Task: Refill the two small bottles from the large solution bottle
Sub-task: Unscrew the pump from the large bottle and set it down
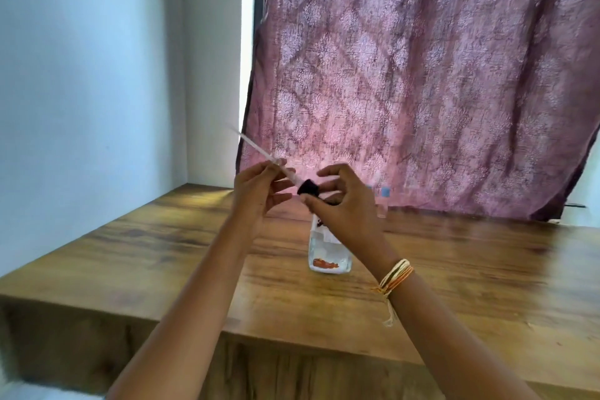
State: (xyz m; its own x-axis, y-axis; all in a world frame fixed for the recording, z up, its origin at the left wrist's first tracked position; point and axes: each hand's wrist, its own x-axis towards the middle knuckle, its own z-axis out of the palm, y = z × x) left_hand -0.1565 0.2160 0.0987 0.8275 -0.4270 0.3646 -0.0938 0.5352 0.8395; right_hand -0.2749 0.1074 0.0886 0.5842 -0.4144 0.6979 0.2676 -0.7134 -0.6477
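Note:
My two hands are raised above the wooden table (162,256). Between them is a long clear dropper (259,153) with a black bulb (308,188), its thin tip pointing up to the left. My left hand (256,188) pinches the glass tube. My right hand (344,201) grips the bulb end. Below my right hand stands the large clear solution bottle (328,253) with a white and orange label; its top is hidden by the hand. A small clear bottle with a light blue cap (384,201) stands behind it near the curtain; a second one is mostly hidden.
A pink patterned curtain (422,75) hangs behind the table's far edge. A pale wall (91,75) borders the table on the left. The table's front edge runs across the lower part of the view. A thread bracelet (394,276) is on my right wrist.

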